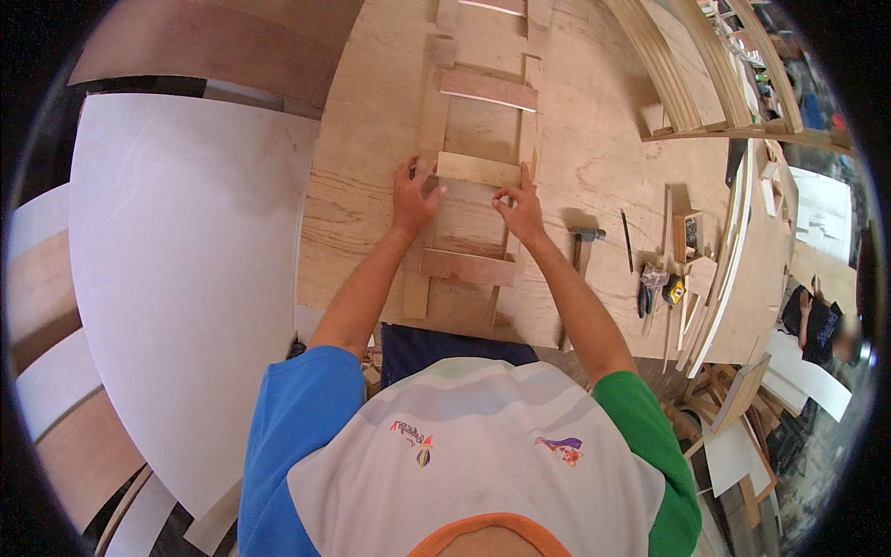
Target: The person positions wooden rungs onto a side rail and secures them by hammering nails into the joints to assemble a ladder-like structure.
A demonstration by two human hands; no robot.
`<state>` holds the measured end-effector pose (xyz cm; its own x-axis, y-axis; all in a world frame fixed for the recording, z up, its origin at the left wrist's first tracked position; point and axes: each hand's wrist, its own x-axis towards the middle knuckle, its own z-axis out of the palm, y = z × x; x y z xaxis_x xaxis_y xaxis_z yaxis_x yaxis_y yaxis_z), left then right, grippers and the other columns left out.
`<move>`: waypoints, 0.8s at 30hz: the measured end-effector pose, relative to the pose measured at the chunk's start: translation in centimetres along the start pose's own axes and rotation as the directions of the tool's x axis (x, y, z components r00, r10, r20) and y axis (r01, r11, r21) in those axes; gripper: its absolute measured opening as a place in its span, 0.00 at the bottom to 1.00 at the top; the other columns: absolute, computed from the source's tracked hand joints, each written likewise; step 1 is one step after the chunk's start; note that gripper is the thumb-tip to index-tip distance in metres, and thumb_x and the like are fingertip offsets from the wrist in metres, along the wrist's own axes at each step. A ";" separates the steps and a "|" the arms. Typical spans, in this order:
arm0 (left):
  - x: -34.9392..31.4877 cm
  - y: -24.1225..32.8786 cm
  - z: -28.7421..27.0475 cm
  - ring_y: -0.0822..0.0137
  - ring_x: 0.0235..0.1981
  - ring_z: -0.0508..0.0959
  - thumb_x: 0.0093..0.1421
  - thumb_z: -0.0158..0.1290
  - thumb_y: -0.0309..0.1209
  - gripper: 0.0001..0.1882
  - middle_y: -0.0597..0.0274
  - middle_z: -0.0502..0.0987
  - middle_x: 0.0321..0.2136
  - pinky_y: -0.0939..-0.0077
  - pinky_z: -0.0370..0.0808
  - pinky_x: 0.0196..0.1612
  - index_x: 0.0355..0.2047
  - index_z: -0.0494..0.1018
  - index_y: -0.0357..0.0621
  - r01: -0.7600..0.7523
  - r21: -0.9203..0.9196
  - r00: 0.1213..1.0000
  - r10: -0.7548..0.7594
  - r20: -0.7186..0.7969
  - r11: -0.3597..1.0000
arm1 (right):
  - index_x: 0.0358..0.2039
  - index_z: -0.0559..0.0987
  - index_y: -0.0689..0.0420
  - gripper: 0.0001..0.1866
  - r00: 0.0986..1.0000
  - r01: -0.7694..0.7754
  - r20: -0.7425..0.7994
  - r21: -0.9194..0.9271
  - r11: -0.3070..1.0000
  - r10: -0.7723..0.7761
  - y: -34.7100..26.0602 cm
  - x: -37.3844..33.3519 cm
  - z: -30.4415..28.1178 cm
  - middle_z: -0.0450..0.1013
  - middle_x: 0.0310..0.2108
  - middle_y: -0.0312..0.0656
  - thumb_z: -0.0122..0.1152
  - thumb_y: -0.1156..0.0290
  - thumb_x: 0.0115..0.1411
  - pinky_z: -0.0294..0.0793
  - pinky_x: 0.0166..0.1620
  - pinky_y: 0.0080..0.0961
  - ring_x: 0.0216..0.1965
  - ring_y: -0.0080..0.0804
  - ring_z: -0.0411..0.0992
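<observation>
A wood frame (416, 295) like a little ladder lies flat on a big wood table (362, 223), in the top middle of the picture. A pale wood piece (478, 170) goes across it, between two browner cross pieces. The left hand (415, 197) is at the left end of the pale piece, with its thumb and fingers apart. The right hand (520, 206) is at the right end. Its pointing finger is straight along the frame's side, and its thumb and another finger curl close together. I cannot tell if they pinch anything.

Right of the middle, a small wood box (679, 239) sits with its open side showing. It looks dark in there, so I cannot tell what it holds. Near it are a yellow and black tape measure (674, 290), a thin dark stick (626, 241) and a hammer (580, 260).
</observation>
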<state>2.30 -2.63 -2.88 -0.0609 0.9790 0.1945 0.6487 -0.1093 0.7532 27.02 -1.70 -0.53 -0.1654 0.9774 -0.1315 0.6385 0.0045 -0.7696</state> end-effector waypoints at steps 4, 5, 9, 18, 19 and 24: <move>0.0 -0.3 0.2 0.47 0.53 0.67 0.46 0.64 0.30 0.32 0.45 0.65 0.56 0.58 0.66 0.56 0.55 0.72 0.50 0.009 -0.023 0.999 -0.010 -0.033 1.000 | 0.28 0.81 0.53 0.07 1.000 -0.012 0.007 -0.030 0.999 0.012 -0.4 0.0 -0.1 0.41 0.70 0.57 0.67 0.66 0.50 0.39 0.69 0.53 0.69 0.55 0.46; -0.1 -0.7 0.2 0.47 0.53 0.67 0.46 0.64 0.30 0.32 0.45 0.65 0.56 0.58 0.67 0.56 0.55 0.72 0.51 0.001 -0.028 0.999 -0.002 -0.049 1.000 | 0.28 0.81 0.54 0.07 1.000 -0.009 0.014 -0.051 0.999 0.010 -0.6 0.1 -0.1 0.41 0.70 0.56 0.68 0.66 0.50 0.39 0.69 0.53 0.69 0.55 0.46; -0.2 -0.2 0.2 0.47 0.53 0.67 0.47 0.64 0.30 0.31 0.45 0.64 0.56 0.58 0.67 0.56 0.55 0.73 0.53 0.014 -0.044 1.000 -0.016 -0.027 0.999 | 0.28 0.81 0.54 0.08 0.999 -0.034 0.015 0.000 0.999 0.034 -0.2 0.1 -0.1 0.42 0.70 0.55 0.69 0.66 0.49 0.42 0.69 0.52 0.68 0.55 0.49; 0.1 -0.2 0.5 0.48 0.52 0.67 0.51 0.64 0.34 0.24 0.46 0.65 0.55 0.57 0.67 0.54 0.50 0.77 0.53 -0.051 0.047 0.996 0.054 -0.072 0.998 | 0.28 0.83 0.52 0.07 1.000 -0.013 -0.003 -0.059 0.998 0.013 -0.4 0.0 -0.2 0.44 0.70 0.56 0.69 0.68 0.47 0.51 0.68 0.44 0.67 0.55 0.52; 0.3 0.0 0.6 0.48 0.51 0.67 0.51 0.64 0.34 0.23 0.46 0.65 0.55 0.57 0.67 0.54 0.49 0.77 0.53 -0.042 0.037 0.996 0.045 -0.071 0.998 | 0.28 0.83 0.51 0.06 1.000 -0.012 -0.008 -0.055 0.998 0.011 -0.3 0.0 -0.3 0.44 0.70 0.55 0.69 0.68 0.47 0.51 0.68 0.45 0.67 0.54 0.52; 0.4 -1.0 1.2 0.47 0.49 0.68 0.54 0.61 0.35 0.19 0.45 0.67 0.53 0.57 0.67 0.53 0.47 0.78 0.53 -0.045 0.060 0.994 0.051 -0.101 0.997 | 0.29 0.83 0.54 0.07 0.996 0.005 -0.091 -0.046 0.999 -0.009 -0.7 0.7 -0.1 0.52 0.67 0.55 0.68 0.68 0.49 0.57 0.65 0.41 0.66 0.53 0.56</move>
<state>2.58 -1.89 -4.31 -0.1041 0.9497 0.2954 0.6953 -0.1429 0.7044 26.53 -1.01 0.00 -0.1024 0.9925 -0.0672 0.6718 0.0192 -0.7405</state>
